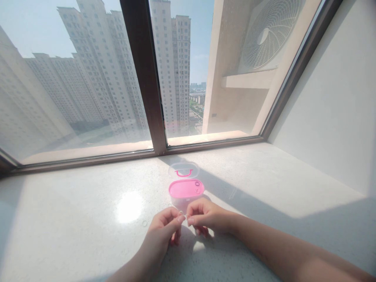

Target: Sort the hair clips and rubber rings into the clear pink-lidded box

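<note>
Two closed pinches, one slight ring

Your left hand (163, 224) pinches a small ring (181, 212) between thumb and forefinger. Your right hand (209, 214) closes beside it; what it grips, you can't tell. Likely light, thin and easily dropped, the ring suits a fingertip hold on its rim. Beyond sits the pink-lidded box (184, 189).

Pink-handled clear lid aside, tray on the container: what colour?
Pink tray, on a whitish container; head view.
</note>
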Tool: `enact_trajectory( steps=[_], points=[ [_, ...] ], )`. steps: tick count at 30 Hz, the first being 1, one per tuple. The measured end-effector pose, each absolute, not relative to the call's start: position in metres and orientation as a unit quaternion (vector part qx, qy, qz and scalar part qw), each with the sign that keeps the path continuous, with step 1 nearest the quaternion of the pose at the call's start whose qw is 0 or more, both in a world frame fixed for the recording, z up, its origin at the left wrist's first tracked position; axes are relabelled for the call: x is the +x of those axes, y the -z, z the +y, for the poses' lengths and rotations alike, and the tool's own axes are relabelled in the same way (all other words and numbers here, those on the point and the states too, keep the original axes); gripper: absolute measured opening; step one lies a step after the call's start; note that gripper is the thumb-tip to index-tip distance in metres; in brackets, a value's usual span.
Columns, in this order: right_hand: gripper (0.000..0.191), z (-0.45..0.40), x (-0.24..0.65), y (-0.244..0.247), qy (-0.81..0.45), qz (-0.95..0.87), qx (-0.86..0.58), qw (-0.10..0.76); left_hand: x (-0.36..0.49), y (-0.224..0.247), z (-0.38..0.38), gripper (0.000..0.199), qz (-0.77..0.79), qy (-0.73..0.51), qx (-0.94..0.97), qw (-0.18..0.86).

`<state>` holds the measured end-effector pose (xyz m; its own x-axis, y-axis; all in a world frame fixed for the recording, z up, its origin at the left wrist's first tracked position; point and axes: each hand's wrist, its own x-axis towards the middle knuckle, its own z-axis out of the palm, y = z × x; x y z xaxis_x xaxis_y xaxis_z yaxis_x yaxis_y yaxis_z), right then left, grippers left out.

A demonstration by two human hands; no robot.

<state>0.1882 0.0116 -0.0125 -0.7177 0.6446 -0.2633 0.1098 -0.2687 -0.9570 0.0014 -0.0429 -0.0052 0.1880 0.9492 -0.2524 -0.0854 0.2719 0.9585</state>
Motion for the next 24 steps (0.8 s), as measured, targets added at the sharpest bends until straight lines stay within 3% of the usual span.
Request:
enact_trajectory(
  steps=[24],
  points=[
    [0.019, 0.0119, 0.188, 0.0162, -0.729, -0.571, -0.325, 0.191, 0.0021, 0.0037, -0.0427, 0.024, 0.484, -0.408, 0.438, 0.638]
  ],
)
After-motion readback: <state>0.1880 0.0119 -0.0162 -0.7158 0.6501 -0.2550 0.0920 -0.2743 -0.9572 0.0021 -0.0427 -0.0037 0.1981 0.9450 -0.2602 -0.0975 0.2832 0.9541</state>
